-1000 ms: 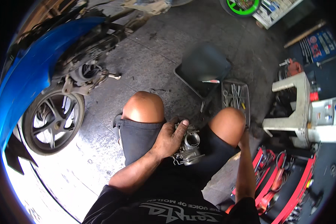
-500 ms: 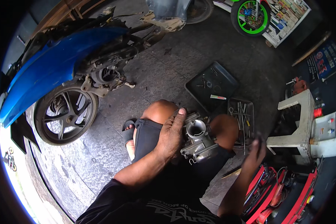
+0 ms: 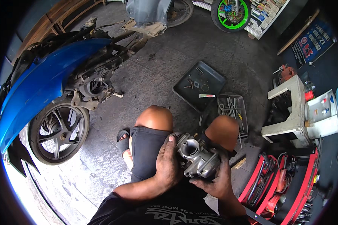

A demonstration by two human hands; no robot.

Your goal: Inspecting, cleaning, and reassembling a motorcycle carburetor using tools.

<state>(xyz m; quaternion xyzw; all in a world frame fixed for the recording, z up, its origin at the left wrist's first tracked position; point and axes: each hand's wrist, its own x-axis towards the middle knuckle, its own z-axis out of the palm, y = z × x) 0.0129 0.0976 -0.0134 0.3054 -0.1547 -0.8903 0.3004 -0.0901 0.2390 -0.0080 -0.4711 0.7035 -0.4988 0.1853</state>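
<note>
Between my two hands, above my lap, is a silver metal carburetor (image 3: 199,159), its round bore facing up. My left hand (image 3: 167,159) grips its left side, with the thumb up along the body. On the right side, my right hand (image 3: 218,178) closes round it, the thumb low and the fingers partly hidden behind the metal. Beyond my knees a black tray (image 3: 189,90) lies on the floor with small parts and a tube in it. Next to it, a smaller tray (image 3: 245,127) holds wrenches and other hand tools.
A blue motorcycle (image 3: 45,78) with its rear wheel (image 3: 60,135) stands at left. On the right are a worn white stool (image 3: 300,108) and a red tool chest (image 3: 279,180) with pulled-out drawers. A green-rimmed wheel (image 3: 231,15) stands at the far side.
My right hand has come in from the right and taken hold of the carburetor's right side. The carburetor has moved slightly lower, still in my left hand. The whole view has shifted.
</note>
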